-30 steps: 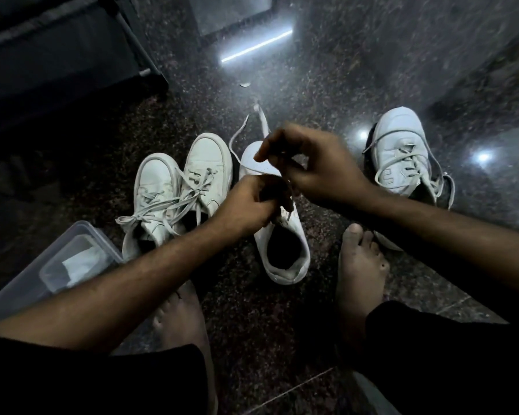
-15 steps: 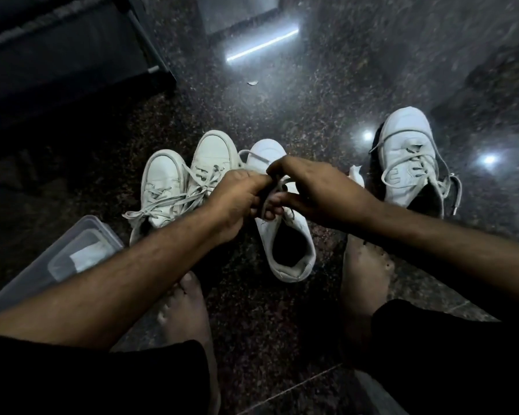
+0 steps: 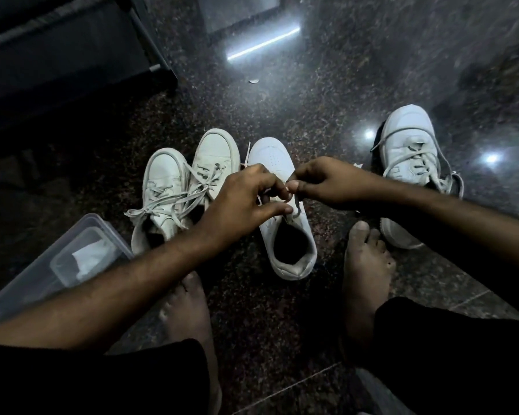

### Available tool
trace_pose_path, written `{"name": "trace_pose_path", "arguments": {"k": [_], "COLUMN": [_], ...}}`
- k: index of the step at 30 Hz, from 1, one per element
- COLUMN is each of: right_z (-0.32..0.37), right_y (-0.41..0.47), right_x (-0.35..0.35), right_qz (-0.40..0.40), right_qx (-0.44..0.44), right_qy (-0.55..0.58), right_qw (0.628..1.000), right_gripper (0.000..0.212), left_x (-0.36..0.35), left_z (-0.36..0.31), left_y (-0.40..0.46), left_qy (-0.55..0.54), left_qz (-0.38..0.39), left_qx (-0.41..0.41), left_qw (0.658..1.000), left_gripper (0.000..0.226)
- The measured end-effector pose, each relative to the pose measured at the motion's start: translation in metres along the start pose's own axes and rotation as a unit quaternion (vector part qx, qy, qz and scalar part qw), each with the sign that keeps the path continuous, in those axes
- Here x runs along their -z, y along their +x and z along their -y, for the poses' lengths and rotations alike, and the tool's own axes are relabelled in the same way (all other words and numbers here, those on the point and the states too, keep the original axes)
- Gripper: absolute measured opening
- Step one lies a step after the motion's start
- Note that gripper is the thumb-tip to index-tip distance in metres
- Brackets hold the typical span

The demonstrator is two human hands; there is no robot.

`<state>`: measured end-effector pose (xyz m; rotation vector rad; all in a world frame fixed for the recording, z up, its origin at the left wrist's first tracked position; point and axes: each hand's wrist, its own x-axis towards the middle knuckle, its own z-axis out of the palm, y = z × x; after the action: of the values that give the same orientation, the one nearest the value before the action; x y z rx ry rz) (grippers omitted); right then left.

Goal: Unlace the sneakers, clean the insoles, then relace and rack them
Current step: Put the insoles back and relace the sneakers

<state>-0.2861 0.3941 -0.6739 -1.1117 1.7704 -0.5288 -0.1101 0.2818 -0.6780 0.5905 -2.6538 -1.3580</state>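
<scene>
Now hands (image 3: 243,202) apart, lace (image 3: 295,206) taut.

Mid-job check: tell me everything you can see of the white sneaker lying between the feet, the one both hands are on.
The white sneaker stands upright on the dark speckled floor, toe pointing away, heel toward the person. The upper looks like smooth leather with perforations on the toe; the collar gapes open and dark. The left hand and right hand each pinch its lace over the eyelets. How much is threaded is hidden. It sits just right of a laced pair, apparently not touching.
</scene>
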Motion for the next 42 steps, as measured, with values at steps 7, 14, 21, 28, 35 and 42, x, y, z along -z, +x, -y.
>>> {"name": "trace_pose_path", "arguments": {"k": [7,14,21,28,35,42], "right_z": [-0.003,-0.004,-0.004,-0.006,0.0,-0.007], "right_y": [-0.003,-0.001,-0.004,-0.004,-0.008,-0.01], "right_x": [0.001,0.003,-0.001,0.0,-0.003,-0.004], "right_qz": [0.047,0.041,0.032,0.045,0.066,0.107], "right_qx": [-0.043,-0.078,-0.088,-0.074,-0.074,-0.079], "right_qy": [0.145,0.22,0.253,0.23,0.278,0.304], "right_qw": [0.987,0.972,0.963,0.969,0.956,0.943], "right_gripper": [0.026,0.021,0.033,0.04,0.03,0.021], "left_x": [-0.004,-0.005,-0.009,-0.008,-0.005,-0.005], "left_z": [-0.008,0.002,0.003,-0.003,-0.003,-0.002], "left_y": [0.001,-0.001,-0.004,-0.008,-0.007,-0.011], "left_qy": [0.074,0.122,0.081,0.009,0.065,0.13], "left_qz": [-0.05,-0.082,-0.059,-0.034,-0.081,-0.075], "left_qx": [-0.038,-0.022,-0.018,-0.025,-0.007,-0.044], "left_qw": [0.995,0.989,0.995,0.999,0.995,0.988], "left_gripper": [0.026,0.019,0.028,0.007,0.04,0.009]}}
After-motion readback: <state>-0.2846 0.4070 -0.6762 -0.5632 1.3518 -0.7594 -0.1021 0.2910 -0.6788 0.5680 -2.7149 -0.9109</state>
